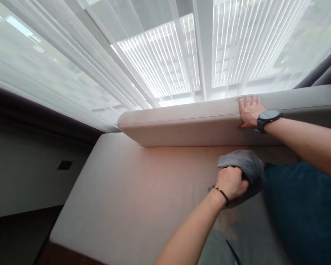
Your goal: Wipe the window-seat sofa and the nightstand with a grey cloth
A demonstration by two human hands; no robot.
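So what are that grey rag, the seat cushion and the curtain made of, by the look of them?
The grey rag in the left hand looks like soft, fuzzy microfibre: matte, bunched in thick folds. The seat cushion seems to be smooth, tightly woven beige upholstery with no sheen. The curtain is sheer white fabric; daylight and buildings show through it.

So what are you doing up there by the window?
A person is leaning over a cushioned window seat. The left hand, with a thin band on its wrist, grips a bunched grey cloth pressed on the seat cushion. The right hand, wearing a black watch, lies flat against the long back cushion under the sheer white curtains. A dark teal pillow sits right beside the cloth.
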